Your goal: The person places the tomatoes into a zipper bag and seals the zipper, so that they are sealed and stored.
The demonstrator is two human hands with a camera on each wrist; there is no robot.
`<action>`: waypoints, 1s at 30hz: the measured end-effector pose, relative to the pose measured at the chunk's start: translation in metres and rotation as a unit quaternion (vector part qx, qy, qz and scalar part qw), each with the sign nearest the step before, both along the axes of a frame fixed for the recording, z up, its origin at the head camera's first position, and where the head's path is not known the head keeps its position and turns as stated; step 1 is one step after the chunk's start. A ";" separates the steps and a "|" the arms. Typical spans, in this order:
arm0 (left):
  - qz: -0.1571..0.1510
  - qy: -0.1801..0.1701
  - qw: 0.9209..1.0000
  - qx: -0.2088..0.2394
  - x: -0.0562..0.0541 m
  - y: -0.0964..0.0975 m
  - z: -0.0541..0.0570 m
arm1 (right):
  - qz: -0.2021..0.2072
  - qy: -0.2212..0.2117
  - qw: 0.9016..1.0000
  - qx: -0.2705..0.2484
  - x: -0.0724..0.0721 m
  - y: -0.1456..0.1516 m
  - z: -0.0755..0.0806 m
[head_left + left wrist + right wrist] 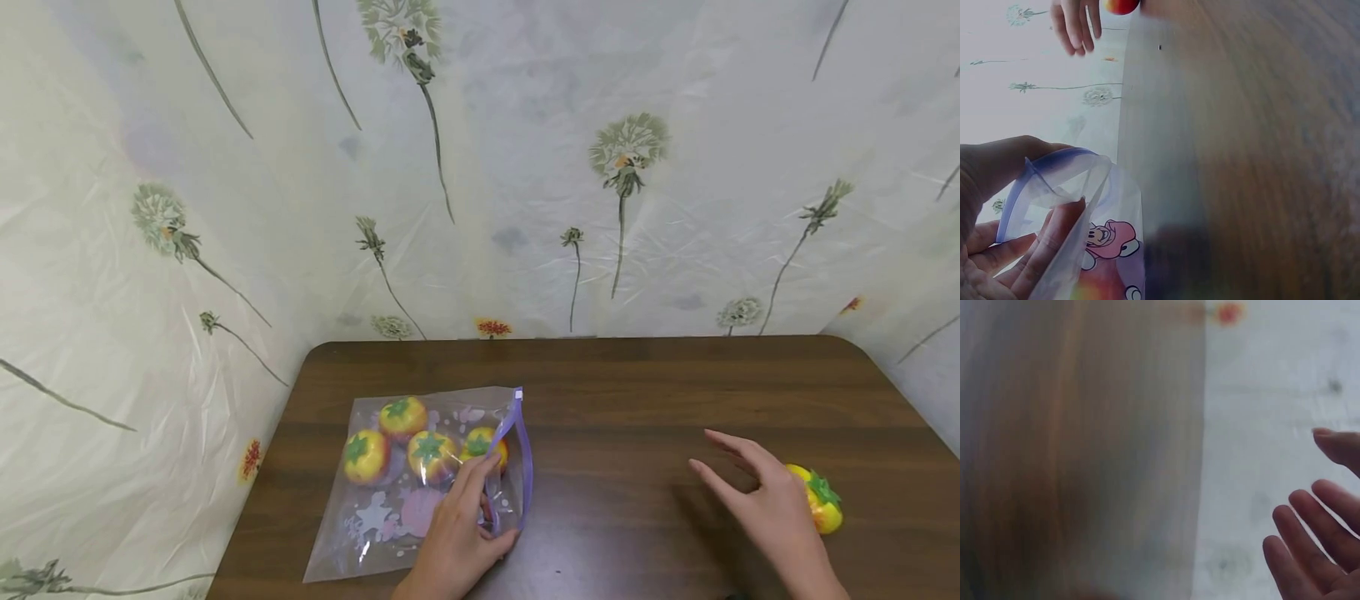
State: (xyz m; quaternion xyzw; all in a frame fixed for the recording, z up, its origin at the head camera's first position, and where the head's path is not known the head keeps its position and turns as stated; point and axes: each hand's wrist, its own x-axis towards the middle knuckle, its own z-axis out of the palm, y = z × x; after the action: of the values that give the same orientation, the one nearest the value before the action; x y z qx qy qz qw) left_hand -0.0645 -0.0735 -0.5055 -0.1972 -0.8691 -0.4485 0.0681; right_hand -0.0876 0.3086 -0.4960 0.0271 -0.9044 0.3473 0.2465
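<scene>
- Dark brown wood-grain table (615, 400) in front of me, far corners rounded.
- Pale, creased, shiny sheeting (510, 167) behind it, also to my left and right.
- Print on it: grey-green dandelions (637, 142), long thin stems (620, 242), small red-orange flowers (492, 327).
- Light: soft pale sheen (570, 521) on the table nearest me, some on the sheeting.

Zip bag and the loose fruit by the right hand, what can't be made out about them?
Head view: right hand hides part of the loose fruit.
Head view: left hand covers part of the zip bag, so its contents there are unclear.
Left wrist view: bottom edge cuts off the zip bag; top edge cuts off the loose fruit.
</scene>
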 end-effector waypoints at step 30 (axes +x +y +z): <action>-0.004 0.010 1.000 0.010 0.001 0.000 0.000 | -0.152 -0.249 0.955 0.059 0.012 0.088 -0.010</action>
State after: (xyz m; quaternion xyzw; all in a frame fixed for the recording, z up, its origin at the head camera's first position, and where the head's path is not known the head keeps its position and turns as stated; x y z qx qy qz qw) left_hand -0.0635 -0.0732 -0.5053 -0.2046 -0.8631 -0.4554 0.0765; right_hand -0.0756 0.3970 -0.5058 -0.1834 -0.9495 0.2470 0.0618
